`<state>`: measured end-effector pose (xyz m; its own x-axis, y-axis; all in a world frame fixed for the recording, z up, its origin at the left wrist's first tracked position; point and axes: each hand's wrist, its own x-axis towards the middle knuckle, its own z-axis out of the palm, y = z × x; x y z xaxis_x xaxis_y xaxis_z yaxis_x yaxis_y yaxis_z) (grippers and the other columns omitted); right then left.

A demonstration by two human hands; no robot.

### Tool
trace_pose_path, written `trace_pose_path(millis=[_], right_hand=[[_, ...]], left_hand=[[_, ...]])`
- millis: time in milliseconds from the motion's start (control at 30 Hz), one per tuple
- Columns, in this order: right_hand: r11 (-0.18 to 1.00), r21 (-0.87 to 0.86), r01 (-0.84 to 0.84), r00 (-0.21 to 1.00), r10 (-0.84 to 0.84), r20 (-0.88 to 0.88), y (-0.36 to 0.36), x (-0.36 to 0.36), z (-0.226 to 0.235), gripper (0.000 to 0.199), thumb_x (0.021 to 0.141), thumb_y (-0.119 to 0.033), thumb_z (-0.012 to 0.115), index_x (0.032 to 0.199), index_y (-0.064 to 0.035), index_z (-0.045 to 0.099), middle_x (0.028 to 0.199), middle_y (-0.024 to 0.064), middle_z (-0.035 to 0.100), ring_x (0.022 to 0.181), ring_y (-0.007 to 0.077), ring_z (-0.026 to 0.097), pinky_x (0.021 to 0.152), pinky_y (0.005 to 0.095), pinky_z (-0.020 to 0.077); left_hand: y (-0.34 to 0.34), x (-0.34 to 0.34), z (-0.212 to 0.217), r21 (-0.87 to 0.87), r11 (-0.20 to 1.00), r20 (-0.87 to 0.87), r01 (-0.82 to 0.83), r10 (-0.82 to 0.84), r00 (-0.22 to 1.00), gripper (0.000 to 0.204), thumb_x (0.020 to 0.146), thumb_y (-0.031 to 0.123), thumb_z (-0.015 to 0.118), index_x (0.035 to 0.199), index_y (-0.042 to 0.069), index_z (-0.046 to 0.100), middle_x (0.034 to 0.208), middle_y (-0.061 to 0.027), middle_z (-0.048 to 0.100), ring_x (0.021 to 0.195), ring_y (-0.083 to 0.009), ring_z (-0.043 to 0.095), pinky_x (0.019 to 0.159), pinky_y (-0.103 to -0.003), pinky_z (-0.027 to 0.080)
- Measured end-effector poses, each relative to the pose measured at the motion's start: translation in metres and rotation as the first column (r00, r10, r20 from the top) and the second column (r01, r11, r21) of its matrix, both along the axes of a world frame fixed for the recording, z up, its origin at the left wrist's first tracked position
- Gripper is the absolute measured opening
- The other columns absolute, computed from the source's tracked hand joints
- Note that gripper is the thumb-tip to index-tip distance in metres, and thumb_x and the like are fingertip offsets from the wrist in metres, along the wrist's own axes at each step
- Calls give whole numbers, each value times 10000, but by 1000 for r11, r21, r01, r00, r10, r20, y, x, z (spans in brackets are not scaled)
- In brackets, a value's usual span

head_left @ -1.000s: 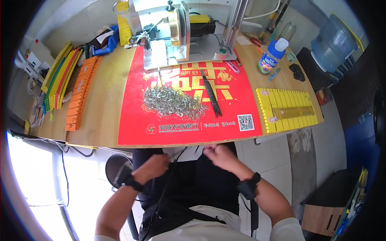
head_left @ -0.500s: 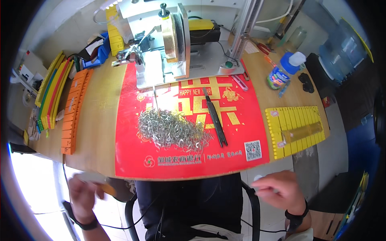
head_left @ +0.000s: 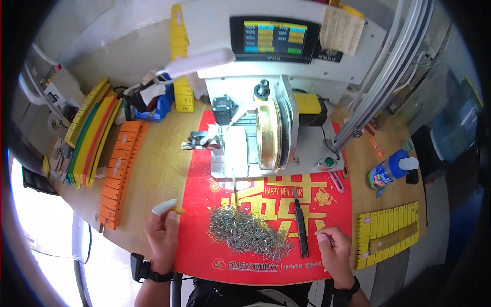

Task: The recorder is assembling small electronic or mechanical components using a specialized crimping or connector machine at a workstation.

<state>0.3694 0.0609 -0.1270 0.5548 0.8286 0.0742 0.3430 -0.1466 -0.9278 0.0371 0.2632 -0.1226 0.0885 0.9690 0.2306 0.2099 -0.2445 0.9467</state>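
Your left hand (head_left: pixel 162 238) has one white piece (head_left: pixel 164 206) and one small yellow piece (head_left: pixel 179 210) at its fingertips; whether worn or gripped, I cannot tell. Your right hand (head_left: pixel 336 253) curls narrow; I cannot tell if it holds anything. Just left of it lies one black tool (head_left: pixel 300 220); one heap of metal bits (head_left: pixel 249 234) sits between both hands.

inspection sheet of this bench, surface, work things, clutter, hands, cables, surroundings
Surface: wooden tabletop with red mat
Job's things: pile of metal pieces and black forked tool on the mat
Clutter: orange ridged block left; yellow ridged panel and blue bottle right
Hands: left hand pinches a white-and-yellow thing, kind unclear; right hand near the tool, contents unclear
Cables: dark cable near the green button
Surroundings: machine with lit screen at back; blue water jug right
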Motion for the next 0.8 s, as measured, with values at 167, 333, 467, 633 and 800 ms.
trace_pose_path(millis=[167,333,467,633,800], right_hand=[[997,79,3,998,2,-67,6,-1,-4,88,1015,-63,651,1003,19,683,716,-21,595,648,25,510,577,222,407],[996,90,19,996,-11,-94,1,0,3,87,1014,-57,631,997,17,674,751,-16,606,668,32,534,606,213,428],[997,73,39,990,-28,-137,2,0,0,96,1020,-58,639,993,29,668,758,1,624,669,31,555,606,210,440],[996,38,84,972,-74,-223,-4,1,-1,87,1009,-31,633,977,39,675,759,9,643,672,26,556,592,212,432],[994,30,104,982,-98,-161,-1,-1,-7,97,997,-44,670,952,39,692,701,-15,620,632,17,525,559,217,413]], left_hand=[[2,10,60,38,998,14,51,-52,999,328,965,-46,605,1279,24,670,844,24,535,785,-68,531,756,-240,481],[42,45,110,349,915,-191,203,-143,971,339,943,-13,661,1280,29,661,1106,-83,639,964,-172,618,827,-292,508],[82,67,108,508,779,-408,367,-158,899,354,914,71,747,1251,7,659,1315,-202,620,1165,-354,623,979,-413,519],[115,101,110,473,752,-525,459,-178,832,333,881,133,787,1161,-17,687,1366,-220,624,1253,-384,605,1059,-430,487],[117,117,103,508,744,-477,434,-176,861,139,858,74,782,964,-7,743,1190,-193,717,1160,-362,653,999,-446,502]])
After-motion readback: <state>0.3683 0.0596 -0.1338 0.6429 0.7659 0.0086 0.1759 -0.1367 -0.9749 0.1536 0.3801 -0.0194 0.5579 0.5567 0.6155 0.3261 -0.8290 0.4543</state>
